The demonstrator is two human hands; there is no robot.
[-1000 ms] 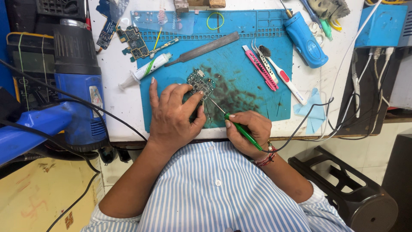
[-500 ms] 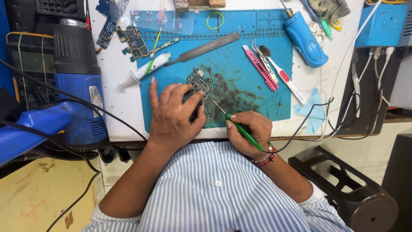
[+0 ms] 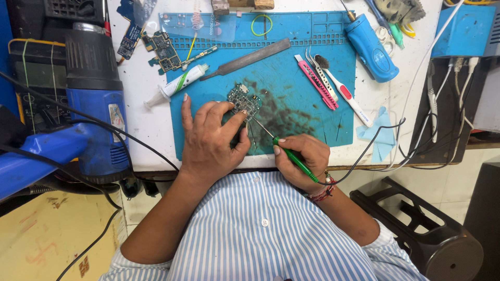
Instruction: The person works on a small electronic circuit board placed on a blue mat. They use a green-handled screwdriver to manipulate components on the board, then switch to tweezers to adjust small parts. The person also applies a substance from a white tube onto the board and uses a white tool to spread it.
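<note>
A small green circuit board point(image 3: 244, 100) lies on the blue work mat point(image 3: 291, 78). My left hand point(image 3: 211, 138) rests flat on the mat, its fingertips pressing on the board's near edge. My right hand point(image 3: 302, 158) grips a green-handled soldering iron point(image 3: 291, 156) like a pen. Its thin metal tip reaches up and left to the board's lower right corner. A black cable runs from the handle off to the right.
A blue hot-air gun point(image 3: 88, 119) stands at the left. On or near the mat lie a syringe tube point(image 3: 179, 83), a metal file point(image 3: 245, 58), another circuit board point(image 3: 164, 51), pink cutter and tweezers point(image 3: 315, 78), a toothbrush point(image 3: 344, 93), a blue cylinder tool point(image 3: 370, 47). A black stool point(image 3: 416, 229) stands lower right.
</note>
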